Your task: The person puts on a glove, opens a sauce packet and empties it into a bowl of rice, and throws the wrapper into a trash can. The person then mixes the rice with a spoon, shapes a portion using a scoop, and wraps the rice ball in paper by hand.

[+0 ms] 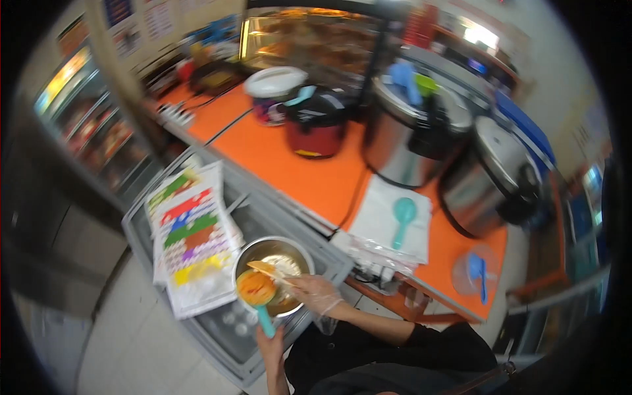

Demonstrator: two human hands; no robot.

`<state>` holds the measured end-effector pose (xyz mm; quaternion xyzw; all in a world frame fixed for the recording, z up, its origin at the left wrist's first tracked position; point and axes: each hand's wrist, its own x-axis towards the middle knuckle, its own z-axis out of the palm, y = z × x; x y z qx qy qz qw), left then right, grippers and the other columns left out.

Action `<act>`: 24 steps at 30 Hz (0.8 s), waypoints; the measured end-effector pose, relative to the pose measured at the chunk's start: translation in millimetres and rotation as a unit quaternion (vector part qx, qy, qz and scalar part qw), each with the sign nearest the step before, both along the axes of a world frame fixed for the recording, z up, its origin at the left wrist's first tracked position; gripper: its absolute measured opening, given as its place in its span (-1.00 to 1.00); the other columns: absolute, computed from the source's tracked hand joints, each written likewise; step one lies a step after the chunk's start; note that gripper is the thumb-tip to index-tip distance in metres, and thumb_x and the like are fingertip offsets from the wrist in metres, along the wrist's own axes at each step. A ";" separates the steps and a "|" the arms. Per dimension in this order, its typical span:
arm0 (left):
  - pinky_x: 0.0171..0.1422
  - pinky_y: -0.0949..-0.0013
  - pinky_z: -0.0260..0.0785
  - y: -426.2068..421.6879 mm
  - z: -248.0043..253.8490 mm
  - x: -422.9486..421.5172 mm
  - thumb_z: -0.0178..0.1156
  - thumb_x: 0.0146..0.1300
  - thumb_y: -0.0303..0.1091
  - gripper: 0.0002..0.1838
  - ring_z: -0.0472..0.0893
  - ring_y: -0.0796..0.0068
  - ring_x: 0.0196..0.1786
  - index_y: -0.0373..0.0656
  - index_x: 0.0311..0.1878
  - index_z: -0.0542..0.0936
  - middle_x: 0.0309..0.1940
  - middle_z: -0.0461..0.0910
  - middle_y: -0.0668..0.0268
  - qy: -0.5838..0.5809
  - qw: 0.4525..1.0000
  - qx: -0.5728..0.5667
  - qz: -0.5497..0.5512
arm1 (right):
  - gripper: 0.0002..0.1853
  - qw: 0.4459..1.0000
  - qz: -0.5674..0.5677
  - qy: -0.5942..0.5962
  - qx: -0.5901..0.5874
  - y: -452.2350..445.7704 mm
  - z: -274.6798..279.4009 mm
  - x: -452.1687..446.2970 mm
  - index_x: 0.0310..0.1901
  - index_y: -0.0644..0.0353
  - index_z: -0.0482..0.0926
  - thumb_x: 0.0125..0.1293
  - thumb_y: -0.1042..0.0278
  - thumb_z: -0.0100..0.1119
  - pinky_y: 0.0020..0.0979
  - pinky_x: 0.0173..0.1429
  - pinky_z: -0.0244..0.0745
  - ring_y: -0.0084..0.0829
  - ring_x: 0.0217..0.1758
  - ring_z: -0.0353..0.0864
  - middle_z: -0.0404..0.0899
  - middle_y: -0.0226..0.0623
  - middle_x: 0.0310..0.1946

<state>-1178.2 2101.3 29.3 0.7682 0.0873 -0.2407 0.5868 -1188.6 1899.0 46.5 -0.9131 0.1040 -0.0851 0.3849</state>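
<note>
A round metal bowl (308, 258) sits on a grey cart. My left hand (271, 345) is closed around the handle of a teal rice scoop (265, 321). Its head is over the bowl and carries an orange, rounded portion of food (255, 288). My right hand (317, 293), in a clear plastic glove, grips a light-brown wooden spatula (263, 267) whose tip lies above the orange food. Pale contents, blurred, show at the bottom of the bowl.
Printed paper bags (194, 230) lie on the grey cart (250, 359). Beyond it, an orange counter (276, 168) bears a red cooker (316, 128), a white-lidded tub (273, 82), two large steel cookers (401, 148), and another teal scoop (405, 212) on white paper.
</note>
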 end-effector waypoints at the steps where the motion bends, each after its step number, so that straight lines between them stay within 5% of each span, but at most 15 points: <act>1: 0.03 0.31 0.34 0.8 19.2 1.4 0.28 0.05 -0.44 -0.55 0.48 0.35 -0.09 -0.29 0.02 0.40 -0.17 0.47 0.15 0.093 0.996 0.011 0.012 | -0.51 0.998 -0.026 -0.048 0.021 -7.3 -8.8 2.7 0.24 -0.03 0.39 0.34 -0.02 -0.08 -0.18 0.10 0.40 -0.08 -0.12 0.54 0.57 -0.10 -0.11; 2: -0.01 0.32 0.34 6.8 7.9 1.4 0.29 0.07 -0.41 -0.55 0.47 0.36 -0.12 -0.30 0.01 0.38 -0.18 0.45 0.14 0.034 0.999 0.022 -0.005 | -0.51 0.997 -0.057 -0.050 0.016 -16.9 4.6 1.3 0.24 -0.03 0.39 0.34 -0.02 -0.08 -0.18 0.10 0.40 -0.08 -0.12 0.54 0.57 -0.10 -0.11; 4: -0.04 0.34 0.34 26.1 -23.8 -10.9 0.30 0.09 -0.37 -0.54 0.47 0.38 -0.14 -0.31 0.00 0.35 -0.20 0.44 0.13 -0.027 0.998 0.033 -0.035 | -0.53 0.981 0.009 0.152 -0.122 -35.6 44.9 -1.6 0.24 -0.11 0.38 0.36 -0.03 -0.13 -0.13 0.20 0.33 -0.13 0.06 0.47 0.48 -0.17 0.09; 5: 0.07 0.29 0.33 31.2 -41.4 -13.3 0.29 0.12 -0.23 -0.41 0.48 0.23 -0.02 -0.37 0.11 0.32 -0.09 0.46 0.04 -0.150 0.986 0.004 -0.078 | -0.48 0.992 -0.012 0.107 -0.072 -45.8 26.7 0.4 0.29 -0.20 0.32 0.37 -0.16 -0.22 0.02 0.26 0.25 -0.10 0.26 0.29 0.39 -0.19 0.19; 6: 0.17 0.25 0.32 24.5 -49.5 -8.2 0.28 0.16 -0.10 -0.27 0.48 0.09 0.09 -0.44 0.23 0.29 0.02 0.48 -0.05 -0.270 0.956 -0.028 -0.114 | -0.48 0.992 -0.025 0.101 -0.071 -59.1 19.5 0.0 0.29 -0.20 0.32 0.37 -0.16 -0.22 0.02 0.26 0.25 -0.10 0.26 0.29 0.39 -0.19 0.19; 7: 0.17 0.25 0.32 7.7 -27.5 5.9 0.28 0.16 -0.10 -0.27 0.48 0.09 0.09 -0.44 0.23 0.29 0.02 0.48 -0.05 -0.272 0.954 -0.029 -0.122 | -0.45 0.986 -0.045 0.082 0.135 -72.7 13.1 -3.3 0.30 -0.22 0.30 0.35 -0.22 -0.23 0.07 0.26 0.23 -0.08 0.30 0.24 0.37 -0.22 0.22; 8: 0.26 0.26 0.23 -13.0 17.4 22.7 0.28 0.16 -0.13 -0.20 0.37 0.12 0.22 -0.35 0.33 0.14 0.16 0.36 -0.06 -0.196 0.916 -0.062 -0.345 | -0.42 0.937 -0.061 0.058 0.340 -82.0 2.9 -9.6 0.30 -0.25 0.29 0.33 -0.28 -0.23 0.12 0.27 0.21 -0.07 0.34 0.19 0.35 -0.24 0.24; 10: -0.05 0.36 0.24 -72.0 43.8 19.8 0.28 0.14 -0.27 -0.34 0.36 0.35 -0.08 -0.26 0.21 0.17 -0.10 0.33 0.13 -0.229 0.836 -0.023 -0.498 | -0.34 0.714 -0.087 -0.005 0.695 -92.9 -16.8 -27.1 0.28 -0.11 0.32 0.29 -0.34 -0.19 -0.05 0.31 0.25 -0.14 0.26 0.34 0.40 -0.24 0.18; 11: -0.45 0.45 0.34 -110.3 35.2 -5.1 0.28 0.11 -0.38 -0.57 0.47 0.56 -0.50 -0.25 0.00 0.35 -0.50 0.44 0.32 -0.348 0.826 0.042 -0.441 | -0.35 0.815 -0.117 -0.028 0.567 -104.8 -7.1 -44.3 0.25 -0.06 0.34 0.27 -0.32 -0.13 -0.07 0.30 0.26 -0.18 0.25 0.36 0.41 -0.27 0.17; 13: -0.22 0.36 0.35 -171.4 30.4 -25.3 0.25 0.20 -0.29 -0.51 0.48 0.47 -0.30 -0.30 0.02 0.23 -0.36 0.44 0.21 -0.179 0.883 0.023 -0.433 | -0.37 0.946 -0.168 -0.064 0.268 -131.8 18.1 -89.9 0.18 0.04 0.38 0.24 -0.27 -0.03 -0.10 0.30 0.28 -0.26 0.23 0.39 0.44 -0.31 0.14; 15: -0.01 0.30 0.32 -236.9 28.0 -32.7 0.23 0.24 -0.22 -0.44 0.46 0.38 -0.06 -0.34 0.04 0.13 -0.20 0.43 0.08 -0.156 0.909 -0.006 -0.386 | -0.41 0.947 -0.247 -0.074 0.193 -171.9 -21.1 -129.7 0.12 0.09 0.42 0.20 -0.17 0.08 -0.12 0.30 0.27 -0.31 0.23 0.38 0.46 -0.35 0.11; 17: 0.03 0.30 0.31 -298.9 -16.7 -27.9 0.22 0.25 -0.21 -0.47 0.43 0.33 0.02 -0.37 0.02 0.19 -0.12 0.41 0.03 -0.150 0.925 -0.071 -0.340 | -0.46 0.878 -0.340 -0.117 0.315 -208.6 -34.0 -162.8 0.08 0.12 0.43 0.18 -0.08 0.15 -0.18 0.32 0.27 -0.30 0.22 0.38 0.47 -0.33 0.10; 19: 0.02 0.23 0.33 -377.9 -32.7 -35.5 0.19 0.23 -0.28 -0.55 0.46 0.21 -0.06 -0.38 -0.01 0.25 -0.16 0.43 0.04 -0.482 0.766 0.043 -0.423 | -0.47 0.840 -0.375 -0.159 0.359 -244.4 -14.0 -189.9 0.07 0.14 0.44 0.18 -0.05 0.16 -0.24 0.31 0.28 -0.28 0.19 0.41 0.47 -0.31 0.09; 22: -0.02 0.14 0.36 -457.1 -52.0 -54.2 0.19 0.15 -0.37 -0.58 0.49 0.03 -0.14 -0.35 0.00 0.31 -0.15 0.44 -0.01 -0.455 0.754 0.074 -0.468 | -0.49 0.676 -0.354 -0.268 0.588 -284.0 -65.5 -225.3 0.09 0.17 0.43 0.25 -0.03 0.09 -0.28 0.21 0.40 -0.26 0.13 0.48 0.47 -0.22 0.10; 24: -0.08 0.09 0.39 -479.4 -76.3 -57.1 0.21 0.08 -0.42 -0.53 0.50 -0.03 -0.14 -0.29 0.06 0.31 -0.14 0.44 -0.05 -0.330 0.786 0.139 -0.504 | -0.50 0.616 -0.341 -0.285 0.650 -300.9 -56.4 -229.2 0.10 0.18 0.43 0.27 -0.02 0.06 -0.30 0.17 0.43 -0.25 0.11 0.51 0.47 -0.18 0.11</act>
